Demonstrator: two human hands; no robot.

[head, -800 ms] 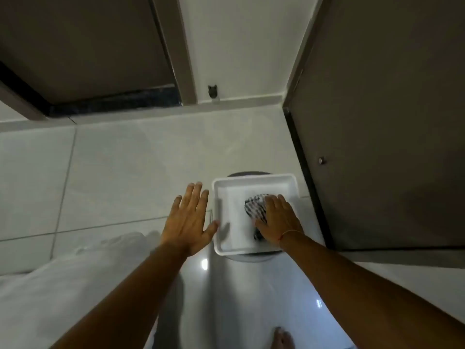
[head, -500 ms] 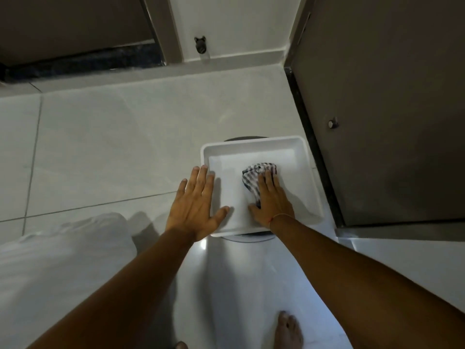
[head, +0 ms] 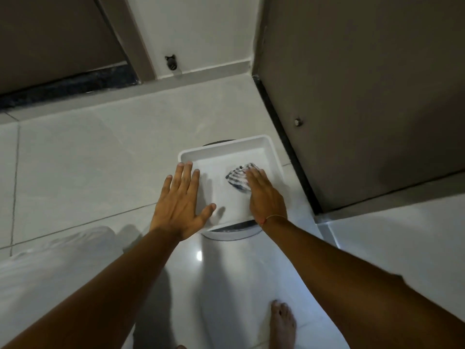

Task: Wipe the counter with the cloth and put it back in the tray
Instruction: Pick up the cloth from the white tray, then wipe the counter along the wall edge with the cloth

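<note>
Cloth [head: 239,178] with dark and light stripes sits bunched up inside the white tray [head: 224,153], over on its right side. The right hand [head: 264,195] lies flat on top of the cloth, fingers close together and not curled around it, so it presses more than it grabs. I think it is getting ready to pick the cloth up, or it has just set it down; I cannot tell which.

The left hand [head: 180,197] is open, fingers spread, holding nothing. Its fingertips reach the tray's left rim and its thumb hangs over the tray. It looks like it is there to keep the tray from sliding while the other hand works.

The tray rests on a round thing [head: 231,233] with a dark rim, next to a brown door [head: 364,96]. A bare foot [head: 283,321] stands on the shiny floor [head: 88,159] below.

A moment ago the left hand was a bit further from the tray's far corner; now it has slid up along the rim. The right hand still covers the cloth in the same part of the tray.
</note>
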